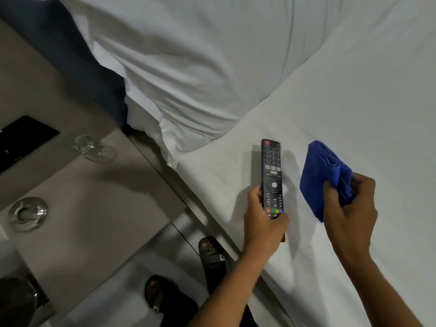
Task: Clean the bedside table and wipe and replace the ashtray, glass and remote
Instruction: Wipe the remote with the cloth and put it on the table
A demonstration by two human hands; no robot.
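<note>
My left hand (263, 220) grips the lower end of a black remote (271, 171), held buttons-up just above the white bed sheet. To its right, my right hand (349, 208) is closed on a folded blue cloth (320, 171), a short gap from the remote. On the grey-brown bedside table (94, 199) at the left stand a clear glass (94, 148) near the back and a round metal ashtray (27, 214) near the front left.
A white pillow (200, 67) lies at the head of the bed (354, 102). A black panel (23, 138) is set in the wall behind the table. A dark round object (14, 300) sits at the bottom left. My sandalled feet (212, 253) stand on the pale floor.
</note>
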